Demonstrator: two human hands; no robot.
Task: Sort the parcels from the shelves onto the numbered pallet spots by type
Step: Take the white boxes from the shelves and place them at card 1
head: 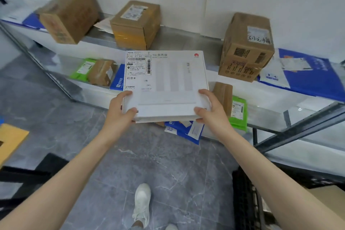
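I hold a flat white box (168, 80) with a shipping label and a red logo, level in front of the shelves. My left hand (121, 110) grips its near left corner and my right hand (209, 108) grips its near right corner, thumbs on top. On the upper metal shelf (186, 41) stand three brown cartons: one at the left (69, 15), one in the middle (136, 24), one at the right (246, 46). Blue mailers (309, 73) lie at the shelf's right end. The lower shelf carries green bags (238, 112) and a small taped brown parcel (101, 72).
Grey tiled floor (158, 164) lies below, with my white shoe (141, 201) on it. A black pallet (248, 201) sits at the lower right and another dark pallet edge (28, 173) at the lower left, beside a yellow envelope (11, 140). Blue mailers (186, 130) lie under the held box.
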